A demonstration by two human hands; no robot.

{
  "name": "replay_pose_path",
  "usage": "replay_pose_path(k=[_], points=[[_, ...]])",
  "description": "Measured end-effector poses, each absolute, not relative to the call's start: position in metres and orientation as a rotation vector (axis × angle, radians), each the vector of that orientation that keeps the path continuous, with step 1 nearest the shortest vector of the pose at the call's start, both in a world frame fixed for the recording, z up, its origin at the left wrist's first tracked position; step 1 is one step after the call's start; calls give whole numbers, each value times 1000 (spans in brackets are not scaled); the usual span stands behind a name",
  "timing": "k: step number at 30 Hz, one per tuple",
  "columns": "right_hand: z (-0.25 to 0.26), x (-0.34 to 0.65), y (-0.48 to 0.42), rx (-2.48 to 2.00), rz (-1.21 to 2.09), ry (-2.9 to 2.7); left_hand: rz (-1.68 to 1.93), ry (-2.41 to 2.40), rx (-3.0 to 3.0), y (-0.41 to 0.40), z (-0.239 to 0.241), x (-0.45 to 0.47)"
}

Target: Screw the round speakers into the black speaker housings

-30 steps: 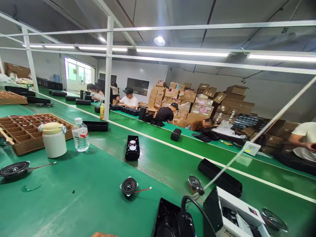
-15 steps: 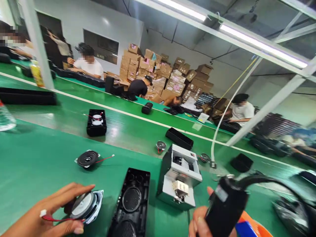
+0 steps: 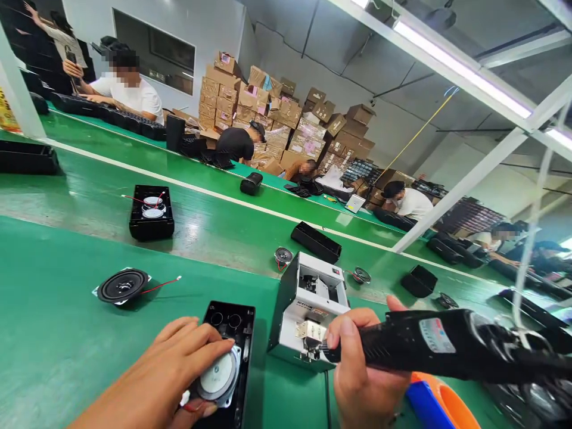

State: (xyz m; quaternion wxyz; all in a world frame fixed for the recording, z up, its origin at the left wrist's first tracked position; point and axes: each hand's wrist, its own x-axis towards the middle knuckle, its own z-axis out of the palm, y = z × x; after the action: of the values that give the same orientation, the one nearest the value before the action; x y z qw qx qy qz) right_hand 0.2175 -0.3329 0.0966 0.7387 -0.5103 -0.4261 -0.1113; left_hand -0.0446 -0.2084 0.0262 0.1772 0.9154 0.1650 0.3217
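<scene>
My left hand [image 3: 179, 363] grips a round speaker driver [image 3: 217, 376] by its rim, magnet side up, over the open black speaker housing [image 3: 248, 325]. Whether the driver is fully seated there I cannot tell. A red wire with a white plug hangs by my fingers. Wrapped round a black electric screwdriver [image 3: 402, 345] is my right hand [image 3: 364, 381]. The tool lies nearly level, its nose pointing left at the front of a grey screw feeder [image 3: 286, 322]; whether the bit touches a screw is hidden. Another speaker driver [image 3: 124, 286] lies face up to the left.
A black housing [image 3: 152, 229] with drivers inside stands farther back on the green belt. More drivers [image 3: 283, 256] and a black case [image 3: 316, 241] lie behind the feeder. An orange and blue holder [image 3: 440, 405] sits at lower right. Co-workers [image 3: 134, 89] sit across the line.
My left hand has carried the driver right, over the housing, and turned it magnet up. My right hand has swung the screwdriver from upright to nearly level, its nose at the feeder.
</scene>
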Motion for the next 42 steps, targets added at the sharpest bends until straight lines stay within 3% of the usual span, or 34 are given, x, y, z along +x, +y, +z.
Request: replay_pose_path(k=[4, 8, 12, 15, 18, 22, 27, 42], points=[[89, 221, -334, -1205, -176, -915, 865, 450, 2596, -209, 31, -34], [88, 219, -338, -1284, -132, -860, 472, 569, 2519, -211, 52, -25], [96, 195, -340, -1260, 158, -705, 247, 637, 2503, -212, 69, -20], [111, 170, -331, -1149, 214, -649, 255, 608, 2545, -212, 57, -19], [121, 155, -309, -972, 143, -776, 485, 564, 2593, -210, 28, -17], [112, 150, -277, -872, 140, -884, 579, 629, 2625, -205, 6, -14], [89, 147, -264, -925, 234, -909, 302, 692, 2563, -204, 23, -16], [67, 147, -255, -1096, 189, -938, 245, 852, 2606, -218, 45, -12]])
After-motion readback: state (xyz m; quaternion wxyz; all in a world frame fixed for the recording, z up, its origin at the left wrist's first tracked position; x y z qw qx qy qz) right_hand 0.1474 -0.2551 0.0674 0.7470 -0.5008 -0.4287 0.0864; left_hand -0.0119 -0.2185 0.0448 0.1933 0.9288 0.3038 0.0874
